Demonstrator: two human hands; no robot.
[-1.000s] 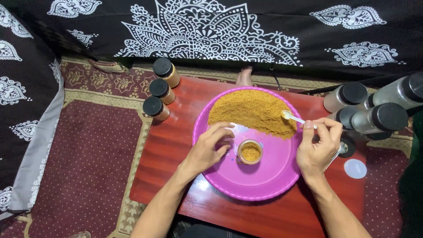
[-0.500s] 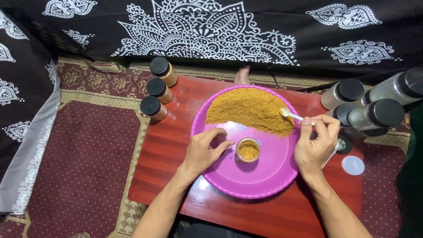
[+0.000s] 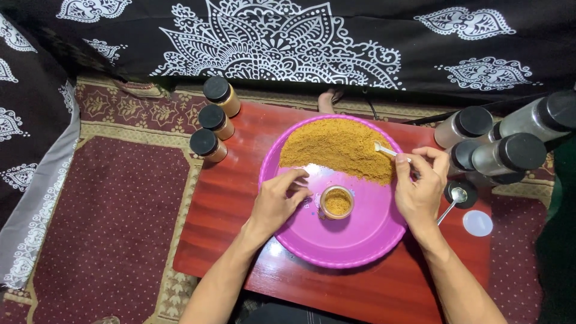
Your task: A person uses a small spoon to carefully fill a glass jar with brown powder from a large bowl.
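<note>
A purple round plate [image 3: 354, 240] sits on a low red wooden table [image 3: 222, 204], with a heap of orange-brown powder [image 3: 339, 147] on its far half. A small open jar [image 3: 336, 202], partly filled with the powder, stands upright on the plate. My left hand [image 3: 279, 201] rests on the plate just left of the jar, fingertips near it. My right hand [image 3: 420, 186] pinches a small white spoon [image 3: 384, 150], whose bowl touches the right edge of the powder heap.
Three filled jars with black lids [image 3: 211, 119] line the table's far left corner. Several empty clear bottles with black lids [image 3: 504, 141] lie at the right. A metal spoon [image 3: 453, 201], a black lid and a white lid [image 3: 477, 222] lie by my right hand. A patterned rug surrounds the table.
My left hand has drawn in slightly toward the jar. My right hand with the white spoon stays at the heap's edge, hardly moved.
</note>
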